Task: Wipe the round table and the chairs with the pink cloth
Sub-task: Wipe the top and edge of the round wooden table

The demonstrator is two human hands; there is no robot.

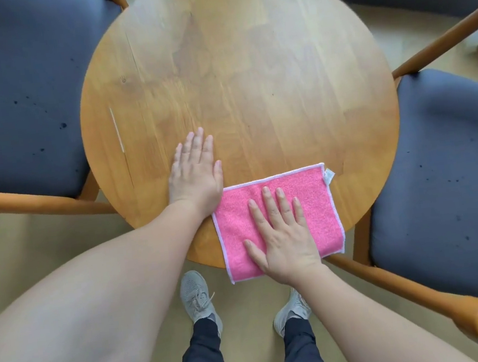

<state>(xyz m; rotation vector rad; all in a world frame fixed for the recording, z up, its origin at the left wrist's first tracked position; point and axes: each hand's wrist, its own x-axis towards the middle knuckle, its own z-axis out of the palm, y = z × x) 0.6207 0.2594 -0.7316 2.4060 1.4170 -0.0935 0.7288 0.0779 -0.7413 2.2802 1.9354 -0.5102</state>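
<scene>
Right hand [282,235] flat on pink cloth [317,201] overhanging round table [233,62] edge — left hand [193,171] flat beside.

Round wooden table [249,69], my pink cloth [317,201] flat at its near edge, my left palm [193,171] beside it, pale stick [116,129] far left

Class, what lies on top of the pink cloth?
The right hand lies flat on the pink cloth, fingers straight. The cloth beneath the palm is hidden. The left hand rests beside it.
</scene>
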